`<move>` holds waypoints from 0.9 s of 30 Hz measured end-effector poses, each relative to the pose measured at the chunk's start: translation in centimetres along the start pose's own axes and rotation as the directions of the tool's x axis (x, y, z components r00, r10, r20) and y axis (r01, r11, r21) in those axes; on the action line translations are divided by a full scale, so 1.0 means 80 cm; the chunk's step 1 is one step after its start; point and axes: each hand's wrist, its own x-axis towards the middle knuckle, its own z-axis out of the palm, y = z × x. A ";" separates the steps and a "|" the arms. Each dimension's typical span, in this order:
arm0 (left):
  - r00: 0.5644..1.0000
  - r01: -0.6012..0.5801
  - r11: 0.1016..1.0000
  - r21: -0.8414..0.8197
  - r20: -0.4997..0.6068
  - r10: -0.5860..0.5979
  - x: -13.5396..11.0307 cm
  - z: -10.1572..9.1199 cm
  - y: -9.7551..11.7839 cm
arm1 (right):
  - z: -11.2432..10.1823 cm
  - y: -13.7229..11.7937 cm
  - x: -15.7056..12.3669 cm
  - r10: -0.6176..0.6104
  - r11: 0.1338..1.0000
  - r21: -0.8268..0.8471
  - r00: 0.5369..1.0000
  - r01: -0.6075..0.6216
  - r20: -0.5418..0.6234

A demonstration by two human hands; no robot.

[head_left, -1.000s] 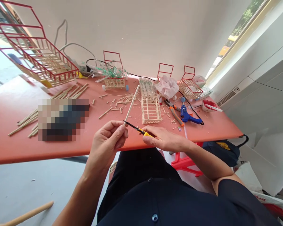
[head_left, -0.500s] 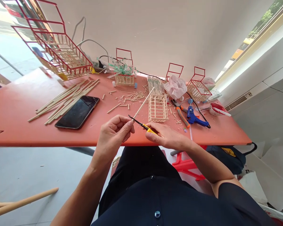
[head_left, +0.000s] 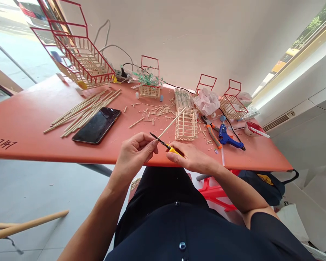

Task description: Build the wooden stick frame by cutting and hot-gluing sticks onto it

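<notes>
A: What are the fingers doing?

B: Thumb and fingertips of the left hand (head_left: 138,152) are pinched together on the near end of a thin wooden stick (head_left: 170,124). The right hand (head_left: 191,156) has its fingers wrapped about a yellow-handled tool (head_left: 174,150), whose dark, slim blade crosses the stick just beside the left fingertips.

A: And where does the stick point?

B: Up and away to the right, above the near edge of the orange table (head_left: 43,145). Its far end overlaps a small wooden frame (head_left: 186,125) in view; I can't tell whether they touch.

A: Anything else crowding that spot?

B: Wood offcuts (head_left: 163,109) litter the surface left of the frame. Pliers (head_left: 214,137) lie to its right, with a blue glue gun (head_left: 228,139) just beyond them.

A: On the left?

B: A black phone (head_left: 97,125), with a bundle of longer sticks (head_left: 84,110) just beside it.

A: And the far side?

B: A big red-edged cart (head_left: 91,65) at the left, a little cart (head_left: 149,91) topped with green tinsel, then crumpled pink tissue (head_left: 207,101) behind the pliers.
</notes>
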 end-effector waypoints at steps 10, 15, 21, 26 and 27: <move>0.996 0.083 0.990 -0.114 0.028 -0.080 0.000 -0.024 -0.011 | 0.006 0.015 0.002 -0.010 0.999 0.045 0.999 0.011 -0.037; 0.997 0.071 0.995 -0.072 0.004 -0.071 -0.005 -0.031 -0.012 | 0.007 0.015 0.003 -0.005 0.999 0.047 0.999 0.007 -0.049; 1.000 0.013 0.996 0.088 0.012 -0.014 -0.009 -0.027 -0.010 | 0.007 0.013 0.003 0.000 0.999 0.045 0.999 0.003 -0.046; 0.999 -0.036 0.982 0.187 0.042 0.028 -0.011 -0.020 -0.015 | 0.008 0.006 0.000 0.007 1.000 0.016 0.999 -0.006 -0.044; 0.999 -0.042 0.978 0.205 0.039 0.034 -0.012 -0.018 -0.015 | 0.008 0.005 0.000 0.006 1.000 0.012 0.999 -0.005 -0.042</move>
